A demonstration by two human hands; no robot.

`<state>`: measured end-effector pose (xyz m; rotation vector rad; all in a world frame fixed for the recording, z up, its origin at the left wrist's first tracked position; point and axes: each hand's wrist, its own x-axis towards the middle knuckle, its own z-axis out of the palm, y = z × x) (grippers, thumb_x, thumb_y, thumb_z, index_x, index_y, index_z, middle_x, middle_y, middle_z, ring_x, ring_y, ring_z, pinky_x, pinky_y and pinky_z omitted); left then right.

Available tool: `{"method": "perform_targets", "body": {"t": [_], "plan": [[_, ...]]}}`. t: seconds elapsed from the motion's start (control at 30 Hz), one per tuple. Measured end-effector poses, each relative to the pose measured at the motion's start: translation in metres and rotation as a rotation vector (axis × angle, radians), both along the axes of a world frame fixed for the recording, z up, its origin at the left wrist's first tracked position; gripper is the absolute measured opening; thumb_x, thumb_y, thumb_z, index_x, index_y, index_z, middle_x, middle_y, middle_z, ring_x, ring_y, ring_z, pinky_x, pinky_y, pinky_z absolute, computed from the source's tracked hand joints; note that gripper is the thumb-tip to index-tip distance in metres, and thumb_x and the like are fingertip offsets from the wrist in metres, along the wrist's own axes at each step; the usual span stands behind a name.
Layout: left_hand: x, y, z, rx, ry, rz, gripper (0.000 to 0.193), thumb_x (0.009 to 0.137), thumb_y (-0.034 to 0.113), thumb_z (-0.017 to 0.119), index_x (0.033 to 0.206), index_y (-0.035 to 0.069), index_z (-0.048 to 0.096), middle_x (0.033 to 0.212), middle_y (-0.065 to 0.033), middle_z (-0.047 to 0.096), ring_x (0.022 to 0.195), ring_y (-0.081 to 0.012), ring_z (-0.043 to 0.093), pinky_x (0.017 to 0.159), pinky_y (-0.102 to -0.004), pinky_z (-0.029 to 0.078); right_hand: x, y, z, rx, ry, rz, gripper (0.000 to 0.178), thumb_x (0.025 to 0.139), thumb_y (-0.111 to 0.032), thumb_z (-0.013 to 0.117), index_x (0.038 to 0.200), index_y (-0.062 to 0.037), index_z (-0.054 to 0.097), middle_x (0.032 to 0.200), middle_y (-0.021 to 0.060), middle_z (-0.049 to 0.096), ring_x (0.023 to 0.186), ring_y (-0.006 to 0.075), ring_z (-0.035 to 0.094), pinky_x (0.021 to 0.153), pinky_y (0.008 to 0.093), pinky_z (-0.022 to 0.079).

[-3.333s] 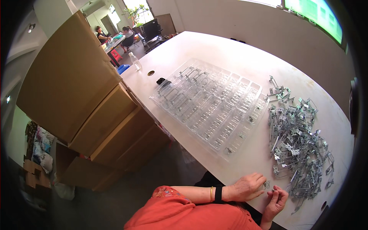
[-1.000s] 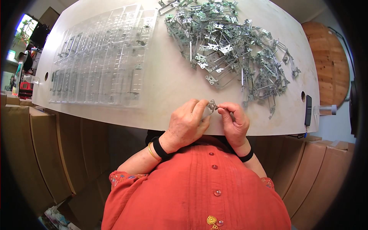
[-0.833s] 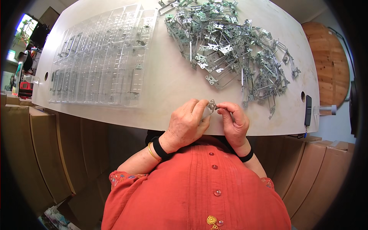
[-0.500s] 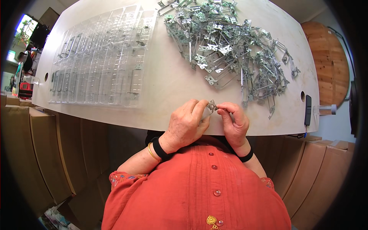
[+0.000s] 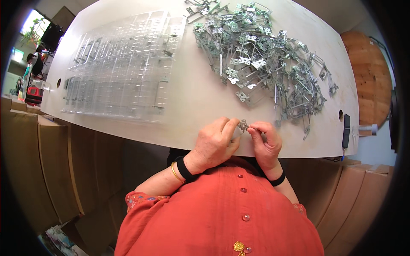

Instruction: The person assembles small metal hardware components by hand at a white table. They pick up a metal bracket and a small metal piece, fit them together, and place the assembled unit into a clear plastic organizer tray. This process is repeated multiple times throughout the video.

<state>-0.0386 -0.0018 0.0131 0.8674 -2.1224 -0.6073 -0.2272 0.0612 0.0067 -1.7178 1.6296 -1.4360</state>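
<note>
Near the table's front edge, my left hand [image 5: 215, 143] is closed on a small silvery metal bracket [image 5: 243, 125] with a plate-like end showing above the fingers. My right hand [image 5: 267, 143] pinches at the bracket's right side with thumb and forefinger; whether it grips the bracket or a tiny piece against it is too small to tell. Beyond the hands lies a large tangled heap of similar metal brackets [image 5: 256, 64] with thin rods. At the left, a clear plastic compartment tray [image 5: 168, 64] holds several metal parts in its slots.
The white table [image 5: 188, 94] has a curved front edge close to my body. A black oblong object [image 5: 346, 130] lies at its right edge. Cardboard boxes [image 5: 55, 170] stand below on both sides. A round wooden board [image 5: 366, 81] leans at the far right.
The whole view has shifted slightly, so the table and hands appear a little lower and further right. Both hands stay together at the bracket, with little change in their hold.
</note>
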Motion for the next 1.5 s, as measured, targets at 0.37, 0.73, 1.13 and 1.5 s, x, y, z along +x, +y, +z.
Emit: {"method": "perform_targets", "body": {"t": [0.37,0.73,1.13,1.5], "plan": [[0.001,0.0,-0.002,0.01,0.005,-0.011,0.044,0.081,0.009,0.079,0.122,0.003,0.065,0.096,-0.0142,0.066,0.081,-0.0333,0.069,0.069,-0.0412,0.057,0.001,-0.003,0.003,-0.006,0.006,0.018,0.015,0.094,0.003,0.08,0.104,-0.0019,0.07,0.095,0.0091,0.071,0.077,0.0167,0.064,0.068,0.0279,0.052],[-0.003,0.005,-0.011,0.023,0.025,0.0,0.045,0.082,0.011,0.078,0.124,0.003,0.065,0.099,-0.0142,0.066,0.083,-0.0347,0.069,0.073,-0.0418,0.058,-0.002,0.003,-0.008,-0.005,0.001,-0.027,0.012,0.096,0.002,0.077,0.105,-0.0023,0.07,0.096,0.0104,0.072,0.08,0.0196,0.066,0.073,0.0299,0.054],[-0.003,0.009,-0.016,0.02,0.049,0.016,0.041,0.082,0.01,0.075,0.121,0.004,0.062,0.097,-0.0128,0.064,0.084,-0.0331,0.067,0.071,-0.0426,0.056,-0.005,0.007,-0.011,0.042,0.04,0.006,0.007,0.102,0.001,0.071,0.107,-0.0008,0.067,0.103,0.0082,0.069,0.089,0.0163,0.062,0.083,0.0299,0.052],[0.003,0.004,-0.016,0.056,0.059,-0.044,0.042,0.084,0.009,0.075,0.124,0.003,0.063,0.096,-0.0157,0.064,0.087,-0.0365,0.068,0.074,-0.0442,0.057,-0.006,0.006,-0.013,-0.083,0.027,-0.021,0.007,0.102,0.004,0.068,0.107,0.0002,0.065,0.101,0.0075,0.067,0.092,0.0173,0.062,0.088,0.0303,0.052]]}}
